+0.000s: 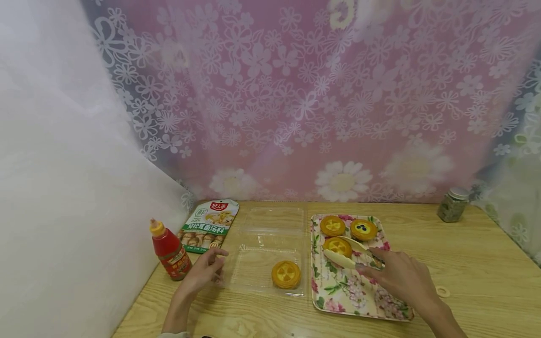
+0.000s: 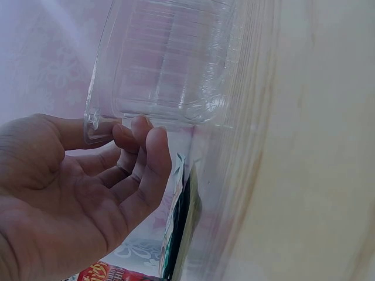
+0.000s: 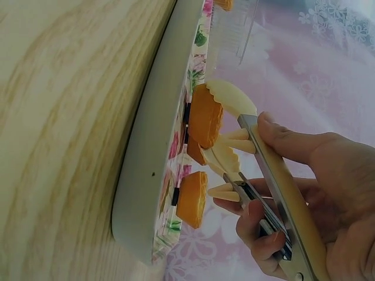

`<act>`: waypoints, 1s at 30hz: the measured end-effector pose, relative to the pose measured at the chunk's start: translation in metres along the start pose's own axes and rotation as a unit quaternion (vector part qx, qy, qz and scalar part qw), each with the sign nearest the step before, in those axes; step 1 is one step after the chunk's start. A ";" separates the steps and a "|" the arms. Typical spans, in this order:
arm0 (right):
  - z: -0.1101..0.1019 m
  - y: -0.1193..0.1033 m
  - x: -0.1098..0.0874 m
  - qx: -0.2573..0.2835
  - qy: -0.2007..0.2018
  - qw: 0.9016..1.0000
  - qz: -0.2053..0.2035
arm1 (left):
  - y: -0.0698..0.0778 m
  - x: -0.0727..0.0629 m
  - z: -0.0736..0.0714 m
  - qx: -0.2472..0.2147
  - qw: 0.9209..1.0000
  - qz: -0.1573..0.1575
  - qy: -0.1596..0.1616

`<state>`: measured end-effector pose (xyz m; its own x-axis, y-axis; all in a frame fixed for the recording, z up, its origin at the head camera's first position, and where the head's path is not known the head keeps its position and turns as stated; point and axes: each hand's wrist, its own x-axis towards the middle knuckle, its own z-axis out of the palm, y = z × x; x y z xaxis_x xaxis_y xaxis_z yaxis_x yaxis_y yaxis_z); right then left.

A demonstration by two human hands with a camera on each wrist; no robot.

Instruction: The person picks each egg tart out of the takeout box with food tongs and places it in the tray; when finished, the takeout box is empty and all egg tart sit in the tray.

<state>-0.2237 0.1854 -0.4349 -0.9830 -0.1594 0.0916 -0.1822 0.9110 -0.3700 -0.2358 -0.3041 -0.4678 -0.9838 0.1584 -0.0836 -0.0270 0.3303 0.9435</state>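
My right hand (image 1: 403, 277) grips a pair of tongs (image 3: 281, 199) with cream scalloped tips and metal arms. The tips straddle an egg tart (image 1: 336, 245) on the floral tray (image 1: 338, 293), one on each side of it. Two more tarts lie behind it, one yellow-topped (image 1: 332, 226) and one with dark dots (image 1: 363, 229). My left hand (image 1: 203, 272) hovers, fingers loosely curled, left of a clear plastic box (image 1: 258, 267) with its lid laid back. In the left wrist view its fingertips overlap the box's corner. One tart (image 1: 286, 274) sits inside the box, at the front right.
A red sauce bottle (image 1: 171, 253) stands left of my left hand, with a green and white food pouch (image 1: 211, 225) behind it. A small lidded jar (image 1: 453, 205) is at the back right. Near my right wrist lies a pale ring (image 1: 443, 291). A floral curtain (image 1: 296, 117) hangs behind.
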 end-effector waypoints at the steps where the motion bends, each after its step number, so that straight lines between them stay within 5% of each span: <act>1: 0.000 0.000 0.000 -0.001 0.000 1.000 0.000 | 0.000 0.000 0.000 0.000 1.000 0.000 0.000; 30: -0.015 -0.005 -0.002 0.004 -0.012 1.000 0.018 | 0.000 0.000 0.000 0.001 1.000 0.005 0.000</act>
<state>-0.2205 0.1868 -0.4190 -0.9893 -0.1347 0.0561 -0.1459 0.9131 -0.3808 -0.2359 -0.3044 -0.4682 -0.9840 0.1623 -0.0741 -0.0166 0.3300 0.9438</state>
